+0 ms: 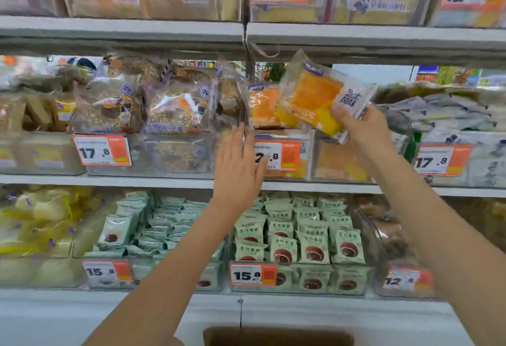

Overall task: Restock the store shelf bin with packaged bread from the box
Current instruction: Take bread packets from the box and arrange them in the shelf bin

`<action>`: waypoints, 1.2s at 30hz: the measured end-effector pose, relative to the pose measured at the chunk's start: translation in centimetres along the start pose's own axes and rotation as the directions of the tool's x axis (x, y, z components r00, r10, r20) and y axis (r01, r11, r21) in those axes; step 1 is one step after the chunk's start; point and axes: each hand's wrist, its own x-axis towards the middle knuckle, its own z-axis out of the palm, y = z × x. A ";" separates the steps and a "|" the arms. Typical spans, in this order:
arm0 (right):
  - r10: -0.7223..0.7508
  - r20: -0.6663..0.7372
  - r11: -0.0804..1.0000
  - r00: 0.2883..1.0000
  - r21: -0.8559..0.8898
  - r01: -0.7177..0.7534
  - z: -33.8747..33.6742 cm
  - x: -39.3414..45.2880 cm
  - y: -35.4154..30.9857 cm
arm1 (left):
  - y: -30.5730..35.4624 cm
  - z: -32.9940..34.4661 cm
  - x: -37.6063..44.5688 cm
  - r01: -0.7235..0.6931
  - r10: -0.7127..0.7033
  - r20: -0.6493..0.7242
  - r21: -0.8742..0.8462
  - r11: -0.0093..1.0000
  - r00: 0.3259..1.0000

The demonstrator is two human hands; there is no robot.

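Clear plastic bin point(284, 154) held an upright orange bread pack point(264, 107). Right hand point(361, 124) pinched a glossy, flat bread packet point(320, 96) above it; left hand point(238, 162) spread flat, fingers apart.

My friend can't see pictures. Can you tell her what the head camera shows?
A person's right hand holds an orange packaged bread up over a clear middle-shelf bin. Their left hand reaches, open, toward the bin's front. A brown box sits below.
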 end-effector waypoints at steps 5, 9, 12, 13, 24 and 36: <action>0.006 0.098 0.974 0.995 -0.225 0.016 3.4 5.7 -1.4 | 0.2 1.7 3.5 0.062 -0.068 0.150 0.043 0.997 0.986; 0.078 0.211 0.922 0.974 -0.387 0.010 5.2 7.1 0.1 | -0.3 0.5 6.4 0.131 -0.125 0.108 -0.053 0.990 0.986; 0.065 0.185 0.881 0.981 -0.473 0.031 5.7 6.8 1.1 | -0.7 0.1 7.9 0.146 -0.134 0.185 -0.055 0.988 0.974; 0.043 0.153 0.867 0.987 -0.496 0.040 5.7 6.7 1.4 | -0.8 0.1 8.1 0.151 -0.139 0.201 -0.046 0.988 0.970; -0.025 0.217 0.817 0.976 -0.558 0.145 4.7 5.3 1.9 | -1.0 0.3 7.5 0.139 -0.130 0.175 -0.037 0.990 0.976; 0.073 0.205 0.811 0.976 -0.582 0.061 3.8 5.7 2.1 | -1.4 -0.6 7.0 0.093 -0.092 0.218 0.004 0.996 0.972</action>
